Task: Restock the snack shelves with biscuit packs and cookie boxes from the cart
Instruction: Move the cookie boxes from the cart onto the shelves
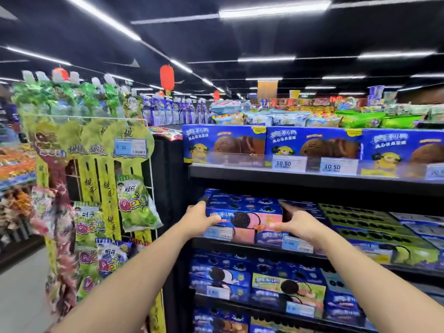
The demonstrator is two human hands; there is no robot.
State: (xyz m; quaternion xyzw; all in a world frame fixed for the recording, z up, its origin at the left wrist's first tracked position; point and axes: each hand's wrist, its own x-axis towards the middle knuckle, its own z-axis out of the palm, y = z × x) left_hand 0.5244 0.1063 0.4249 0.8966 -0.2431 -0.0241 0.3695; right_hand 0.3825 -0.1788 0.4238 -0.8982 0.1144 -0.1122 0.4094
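1 blue-and-pink cookie box (243, 213) at the second shelf (259, 247) front, clamped between 2 hands, left hand (200, 219) on its left end, right hand (296, 223) on its right end, hanging snack bags (138, 203) leftward

The dark shelving unit (312, 179) carries blue cake boxes (312, 145) in a row on its upper shelf, behind a clear rail with 10.50 price tags (289, 163). One shelf down, a blue-and-pink cookie box (245, 212) sits at the left end on another box, with green-fronted boxes (374, 231) to its right. Lower shelves hold more blue and green cookie boxes (288, 284).
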